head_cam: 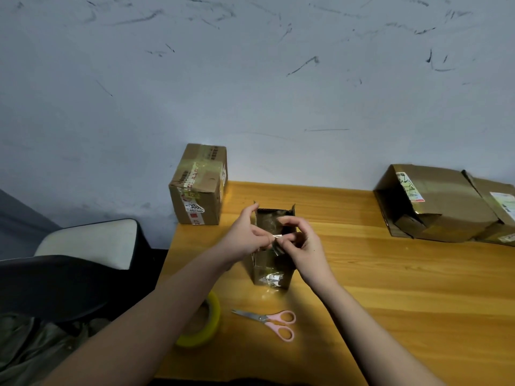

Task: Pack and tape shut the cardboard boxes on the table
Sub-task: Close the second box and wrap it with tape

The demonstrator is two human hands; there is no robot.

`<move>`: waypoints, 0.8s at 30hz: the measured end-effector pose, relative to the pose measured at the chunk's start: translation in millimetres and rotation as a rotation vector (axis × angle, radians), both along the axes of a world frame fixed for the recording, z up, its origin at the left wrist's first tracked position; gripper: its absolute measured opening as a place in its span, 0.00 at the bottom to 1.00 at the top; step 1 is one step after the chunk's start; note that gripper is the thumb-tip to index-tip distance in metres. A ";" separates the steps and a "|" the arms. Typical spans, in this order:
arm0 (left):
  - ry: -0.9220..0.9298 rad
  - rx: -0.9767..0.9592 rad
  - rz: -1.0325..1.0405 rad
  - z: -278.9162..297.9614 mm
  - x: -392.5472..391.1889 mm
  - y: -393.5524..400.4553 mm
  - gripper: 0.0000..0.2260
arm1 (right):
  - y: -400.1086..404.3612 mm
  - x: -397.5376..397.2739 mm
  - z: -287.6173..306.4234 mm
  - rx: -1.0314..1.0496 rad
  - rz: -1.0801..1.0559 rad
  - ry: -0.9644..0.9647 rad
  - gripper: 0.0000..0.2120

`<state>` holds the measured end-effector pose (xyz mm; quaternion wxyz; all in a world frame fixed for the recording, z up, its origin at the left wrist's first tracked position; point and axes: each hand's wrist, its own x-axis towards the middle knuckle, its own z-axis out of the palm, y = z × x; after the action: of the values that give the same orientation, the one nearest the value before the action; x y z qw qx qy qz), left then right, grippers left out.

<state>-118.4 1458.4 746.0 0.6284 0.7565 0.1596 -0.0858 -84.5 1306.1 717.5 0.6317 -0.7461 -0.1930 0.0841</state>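
At frame centre, left hand (245, 236) and right hand (299, 236) pinch a clear tape strip (277, 237) over the open small box (271, 246); advise keeping it taut and untwisted.

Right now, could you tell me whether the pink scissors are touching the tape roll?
Apart. The head view shows bare table between the pink scissors and the tape roll.

left grip (250, 232): fingers curled, pinching | right grip (299, 236): fingers curled, pinching | grips touching, forearms converging
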 end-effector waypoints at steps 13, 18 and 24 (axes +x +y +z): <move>-0.031 0.200 -0.004 -14.1 13.6 -7.3 0.30 | -5.4 -3.4 -8.0 -0.072 -0.150 -0.218 0.16; -0.093 0.544 -0.014 -17.8 4.4 1.2 0.21 | -20.7 7.3 -4.6 0.103 -0.392 -0.093 0.22; -0.295 1.116 -0.448 -34.6 10.0 -10.1 0.15 | -20.9 -8.7 -20.3 0.130 -0.124 0.163 0.22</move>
<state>-108.4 1448.3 711.4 0.1203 0.9901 -0.0707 -0.0135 -93.2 1285.2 697.2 0.6963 -0.7048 -0.0994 0.0926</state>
